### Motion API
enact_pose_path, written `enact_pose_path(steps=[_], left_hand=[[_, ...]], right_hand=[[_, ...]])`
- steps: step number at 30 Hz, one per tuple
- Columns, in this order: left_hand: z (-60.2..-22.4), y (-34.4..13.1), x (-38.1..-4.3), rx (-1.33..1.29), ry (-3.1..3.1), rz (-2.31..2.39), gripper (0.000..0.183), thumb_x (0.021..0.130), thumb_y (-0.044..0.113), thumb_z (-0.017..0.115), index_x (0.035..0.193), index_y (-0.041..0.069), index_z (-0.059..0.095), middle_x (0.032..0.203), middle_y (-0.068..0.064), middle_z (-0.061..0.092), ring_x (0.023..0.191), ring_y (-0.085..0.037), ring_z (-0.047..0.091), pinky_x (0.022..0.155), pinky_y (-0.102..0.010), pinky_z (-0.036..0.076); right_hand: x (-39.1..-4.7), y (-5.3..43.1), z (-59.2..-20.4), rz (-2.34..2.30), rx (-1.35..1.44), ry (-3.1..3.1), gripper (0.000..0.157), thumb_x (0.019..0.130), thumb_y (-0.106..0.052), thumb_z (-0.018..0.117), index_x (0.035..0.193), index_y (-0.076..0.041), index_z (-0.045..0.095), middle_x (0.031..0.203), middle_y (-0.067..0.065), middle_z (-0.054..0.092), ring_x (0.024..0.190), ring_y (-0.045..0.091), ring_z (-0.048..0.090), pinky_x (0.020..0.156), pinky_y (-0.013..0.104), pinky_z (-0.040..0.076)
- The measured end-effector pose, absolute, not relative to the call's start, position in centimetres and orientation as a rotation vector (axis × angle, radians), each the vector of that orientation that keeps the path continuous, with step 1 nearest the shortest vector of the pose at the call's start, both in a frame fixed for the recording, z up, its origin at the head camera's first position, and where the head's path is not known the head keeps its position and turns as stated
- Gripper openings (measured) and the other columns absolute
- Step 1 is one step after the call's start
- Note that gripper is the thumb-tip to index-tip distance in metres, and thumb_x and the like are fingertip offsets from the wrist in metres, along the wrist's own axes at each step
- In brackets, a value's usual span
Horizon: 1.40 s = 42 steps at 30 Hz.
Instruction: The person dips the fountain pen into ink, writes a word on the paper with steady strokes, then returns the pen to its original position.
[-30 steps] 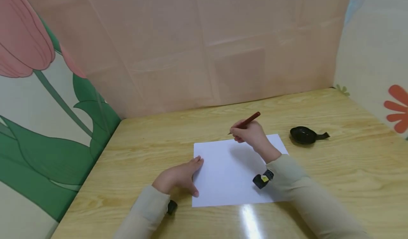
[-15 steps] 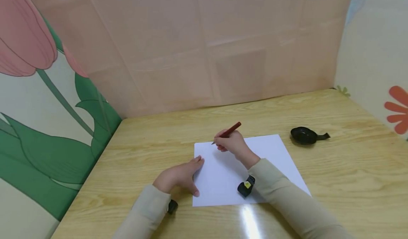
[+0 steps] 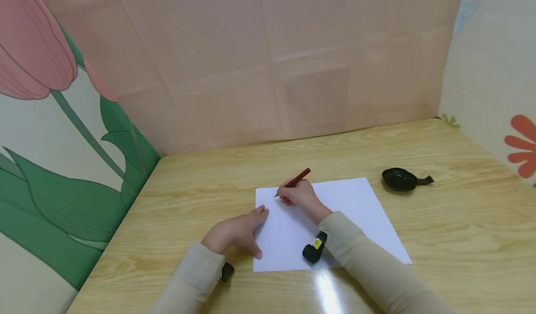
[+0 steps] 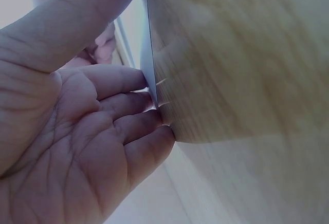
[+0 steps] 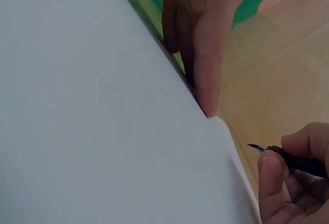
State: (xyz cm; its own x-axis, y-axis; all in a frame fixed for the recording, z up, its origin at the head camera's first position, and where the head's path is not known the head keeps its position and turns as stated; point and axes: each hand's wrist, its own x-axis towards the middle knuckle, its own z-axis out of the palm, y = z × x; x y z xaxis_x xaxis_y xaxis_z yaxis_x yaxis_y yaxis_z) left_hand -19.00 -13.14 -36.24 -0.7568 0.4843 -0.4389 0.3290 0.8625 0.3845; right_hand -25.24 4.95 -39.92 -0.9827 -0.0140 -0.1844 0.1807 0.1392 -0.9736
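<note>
A white sheet of paper (image 3: pixel 356 216) lies on the wooden table. My right hand (image 3: pixel 303 197) pinches a dark red fountain pen (image 3: pixel 299 177) between thumb and fingers, its tip close over the sheet's upper left corner. In the right wrist view the pointed metal nib (image 5: pixel 255 147) shows bare, without a cap. My left hand (image 3: pixel 237 231) rests at the sheet's left edge, thumb and fingers spread apart. The left wrist view shows straight fingers (image 4: pixel 149 149) right at the paper's edge, palm toward the camera.
To the right of the sheet stands a small black pan-shaped dish (image 3: pixel 399 179) with a short handle. A pinkish-brown sheet (image 3: pixel 268 72) hangs behind the table (image 3: pixel 201 179). Flower-patterned panels flank both sides. Black cameras sit on both wrists.
My right hand has moved left with the pen, then slightly toward me, from the sheet's top middle to its upper left corner. The left hand and the paper have stayed put.
</note>
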Motion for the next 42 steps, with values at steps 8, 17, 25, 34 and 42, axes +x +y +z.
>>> enact_pose_path(steps=[8, 17, 25, 34, 42], left_hand=[[-36.42, -13.05, -19.05, 0.581, 2.499, 0.378, 0.102, 0.068, 0.022, 0.082, 0.148, 0.008, 0.021, 0.156, -0.007, 0.011, 0.142, -0.02, 0.012, 0.113, -0.038, 0.018], [-36.24, -12.96, -19.12, 0.554, 2.492, 0.372, 0.102, 0.068, 0.022, 0.082, 0.148, 0.009, 0.02, 0.156, -0.005, 0.01, 0.142, -0.019, 0.011, 0.113, -0.037, 0.018], [-36.16, -12.97, -18.98, 0.561, 2.492, 0.378, 0.101, 0.068, 0.022, 0.082, 0.148, 0.008, 0.021, 0.156, -0.006, 0.01, 0.142, -0.019, 0.012, 0.113, -0.038, 0.018], [-36.04, -13.08, -18.9, 0.585, 2.489, 0.391, 0.102, 0.068, 0.021, 0.082, 0.148, 0.006, 0.02, 0.156, -0.008, 0.01, 0.142, -0.021, 0.012, 0.113, -0.038, 0.018], [-36.35, -13.26, -19.12, 0.597, 2.49, 0.384, 0.103, 0.068, 0.021, 0.082, 0.148, 0.006, 0.019, 0.156, -0.008, 0.009, 0.142, -0.021, 0.011, 0.113, -0.038, 0.018]], right_hand=[[-24.95, 4.39, -40.48, -1.911, 0.114, 2.314, 0.011, 0.075, -0.008, 0.066, 0.083, 0.0, 0.066, 0.06, 0.002, 0.06, 0.052, 0.01, 0.055, 0.051, 0.022, 0.047], [-24.9, 4.18, -40.26, -1.726, 0.057, 2.423, 0.012, 0.077, -0.013, 0.07, 0.085, -0.004, 0.068, 0.06, 0.002, 0.059, 0.052, 0.011, 0.054, 0.052, 0.022, 0.044], [-24.89, 4.14, -40.32, -1.703, 0.042, 2.448, 0.009, 0.077, -0.012, 0.068, 0.083, -0.005, 0.067, 0.059, 0.002, 0.059, 0.052, 0.01, 0.054, 0.051, 0.022, 0.044], [-24.83, 4.22, -40.31, -1.707, 0.05, 2.482, 0.006, 0.076, -0.01, 0.066, 0.08, -0.005, 0.066, 0.057, 0.002, 0.058, 0.05, 0.01, 0.054, 0.049, 0.021, 0.044], [-24.65, 4.42, -40.05, -1.691, 0.019, 2.493, 0.006, 0.076, -0.01, 0.065, 0.08, -0.006, 0.066, 0.056, 0.001, 0.057, 0.05, 0.01, 0.053, 0.049, 0.022, 0.043]])
